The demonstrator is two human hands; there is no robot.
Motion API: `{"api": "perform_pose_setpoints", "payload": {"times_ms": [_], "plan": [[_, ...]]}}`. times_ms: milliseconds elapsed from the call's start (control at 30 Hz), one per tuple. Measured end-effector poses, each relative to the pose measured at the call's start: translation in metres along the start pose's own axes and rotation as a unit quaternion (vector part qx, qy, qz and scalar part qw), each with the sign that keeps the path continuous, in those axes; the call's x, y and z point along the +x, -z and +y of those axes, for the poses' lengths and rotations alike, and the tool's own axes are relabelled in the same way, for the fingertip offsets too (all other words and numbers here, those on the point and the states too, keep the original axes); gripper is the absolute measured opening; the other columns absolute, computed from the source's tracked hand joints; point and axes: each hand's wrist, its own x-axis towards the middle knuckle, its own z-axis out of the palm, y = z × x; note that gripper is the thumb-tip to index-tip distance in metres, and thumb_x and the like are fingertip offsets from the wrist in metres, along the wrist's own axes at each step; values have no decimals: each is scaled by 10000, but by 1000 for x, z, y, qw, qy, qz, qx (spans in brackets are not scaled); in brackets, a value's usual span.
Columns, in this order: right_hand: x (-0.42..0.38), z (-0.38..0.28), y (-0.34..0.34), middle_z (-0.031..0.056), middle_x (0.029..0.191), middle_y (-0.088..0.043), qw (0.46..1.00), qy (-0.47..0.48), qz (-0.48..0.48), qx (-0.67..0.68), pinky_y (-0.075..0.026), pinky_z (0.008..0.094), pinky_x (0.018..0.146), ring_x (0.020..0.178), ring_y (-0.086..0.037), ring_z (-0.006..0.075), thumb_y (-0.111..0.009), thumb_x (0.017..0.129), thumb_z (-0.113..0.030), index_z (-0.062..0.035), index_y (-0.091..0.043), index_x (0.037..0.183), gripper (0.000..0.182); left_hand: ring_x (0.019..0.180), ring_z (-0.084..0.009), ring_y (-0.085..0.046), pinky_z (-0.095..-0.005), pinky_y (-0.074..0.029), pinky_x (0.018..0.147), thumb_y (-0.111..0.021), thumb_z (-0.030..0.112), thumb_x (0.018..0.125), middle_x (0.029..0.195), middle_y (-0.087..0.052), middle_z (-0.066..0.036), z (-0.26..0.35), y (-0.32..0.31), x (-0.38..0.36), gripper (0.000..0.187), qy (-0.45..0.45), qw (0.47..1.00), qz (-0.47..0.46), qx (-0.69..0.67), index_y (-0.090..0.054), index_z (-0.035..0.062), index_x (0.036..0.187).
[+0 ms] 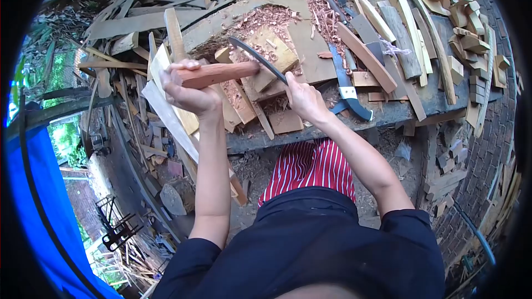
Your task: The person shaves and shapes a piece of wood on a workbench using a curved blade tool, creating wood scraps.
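Shirt (310, 249), left hand (193, 89) — wood (224, 73), right hand (306, 99) — tool (259, 57)

The wooden piece (219, 74) is reddish; the striped trousers (310, 169) red and white.

Daylit brick paving (471, 180), blue sheet (55, 210)

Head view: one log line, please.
left hand: grips wood | right hand: grips tool | tool: at wood's end | shavings: on bench
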Motion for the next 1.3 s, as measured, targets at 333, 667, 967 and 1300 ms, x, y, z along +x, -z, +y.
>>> {"api": "perform_pose_setpoints", "payload": {"times_ms": [333,667,967,1300], "plan": [[0,-84,62,235,695,-614,996,36,19,84,-476,524,559,655,-613,444,-472,934,-121,11,-403,1165,275,676,-176,-541,-326,-469,680,-414,212,930,676,-523,-79,0,-8,-12,205,-83,992,55,79,-483,57,816],[-4,-93,83,239,685,-619,994,60,46,83,-477,530,587,680,-621,447,-418,918,-78,-11,-392,1153,246,639,-200,-525,-323,-459,664,-402,171,892,667,-525,-109,-5,-1,0,202,-52,998,-11,29,-490,30,777],[1,-38,38,281,709,-598,998,10,-9,66,-459,557,595,727,-608,473,-472,924,-133,-9,-387,1171,289,673,-181,-533,-335,-470,675,-414,242,914,713,-538,-86,-8,6,-4,224,-95,992,60,64,-478,60,801],[-6,-43,25,278,682,-590,994,-63,-49,79,-448,553,590,703,-599,483,-486,934,-121,18,-408,1174,288,714,-171,-580,-349,-526,691,-441,264,972,768,-557,-74,-8,-11,-18,239,-114,972,138,153,-458,40,888]]}}
